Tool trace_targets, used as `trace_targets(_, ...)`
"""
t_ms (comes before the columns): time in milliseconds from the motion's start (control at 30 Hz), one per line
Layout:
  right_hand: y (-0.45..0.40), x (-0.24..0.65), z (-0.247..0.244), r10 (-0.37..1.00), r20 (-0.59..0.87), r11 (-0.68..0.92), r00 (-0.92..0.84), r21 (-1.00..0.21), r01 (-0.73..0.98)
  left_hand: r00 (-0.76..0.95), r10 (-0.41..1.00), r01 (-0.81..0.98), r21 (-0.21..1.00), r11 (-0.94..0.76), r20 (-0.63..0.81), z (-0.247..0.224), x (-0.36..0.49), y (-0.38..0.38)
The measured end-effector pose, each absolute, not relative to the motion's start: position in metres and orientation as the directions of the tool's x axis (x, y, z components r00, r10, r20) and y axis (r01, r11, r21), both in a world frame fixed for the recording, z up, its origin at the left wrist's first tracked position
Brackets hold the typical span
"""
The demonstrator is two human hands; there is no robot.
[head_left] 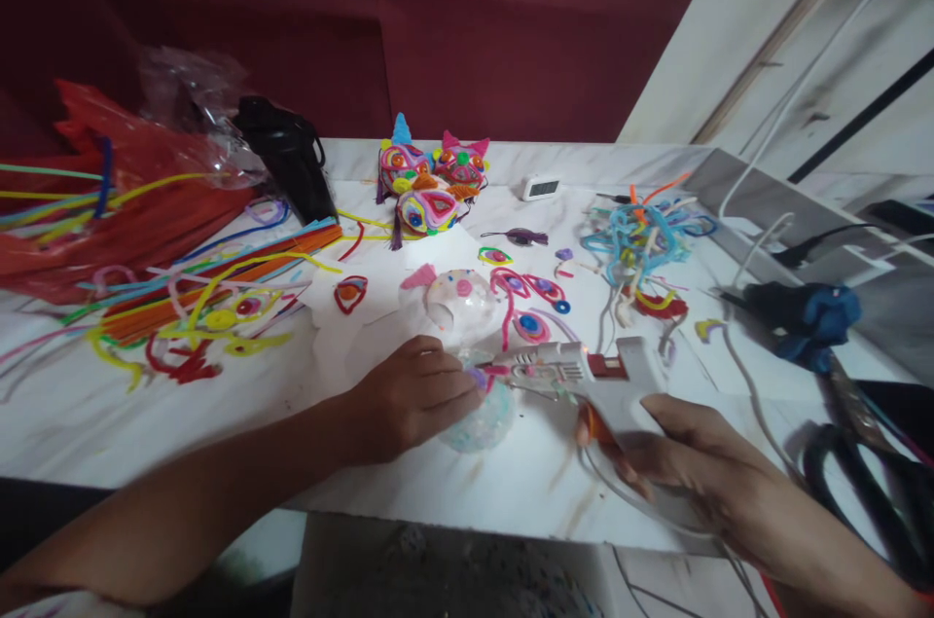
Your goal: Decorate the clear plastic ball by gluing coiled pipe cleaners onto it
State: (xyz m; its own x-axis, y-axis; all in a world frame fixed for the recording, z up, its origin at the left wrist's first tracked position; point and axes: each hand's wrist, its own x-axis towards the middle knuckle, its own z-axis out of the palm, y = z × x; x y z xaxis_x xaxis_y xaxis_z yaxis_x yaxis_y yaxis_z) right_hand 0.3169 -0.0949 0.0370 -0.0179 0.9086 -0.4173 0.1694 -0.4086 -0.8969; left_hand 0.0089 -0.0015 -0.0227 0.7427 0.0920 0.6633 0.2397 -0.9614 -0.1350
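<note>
My right hand [678, 453] is wrapped round a white hot glue gun [620, 380], its fingers at the orange trigger. The gun's nozzle points left, toward my left hand [419, 399]. In a pinch, my left fingertips hold a small purple coiled pipe-cleaner piece [478, 379] close to the nozzle; whether they touch I cannot tell. Beneath these fingertips lies a clear round plastic shell [478, 423]. Just behind sits another clear ball [467, 300] with a pink ear and a pink snout. To its right are flat pipe-cleaner eye shapes [532, 326] in pink, purple and blue.
Finished colourful animal heads [430, 204] stand at the back, near a small white digital display [541, 187]. Loose pipe cleaners [219, 282] and a black bottle [288, 161] are left. Right are tangled blue pipe cleaners [634, 234], black-handled scissors [861, 491] and cables.
</note>
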Motion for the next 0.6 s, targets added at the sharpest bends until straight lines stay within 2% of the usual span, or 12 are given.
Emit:
trace_targets(367,-0.09,0.316,0.042,0.906,-0.414,-0.396,-0.091,-0.903,0.164,0.728,0.059,0.256,-0.192,-0.947,0.683,-0.022,0.012,-0.002)
trace_targets(600,-0.081,0.323,0.035,0.934,-0.314,-0.267,-0.172,-0.931,0.248,0.734,0.06,0.257,-0.195,-0.947,0.676,-0.023,0.012,-0.004)
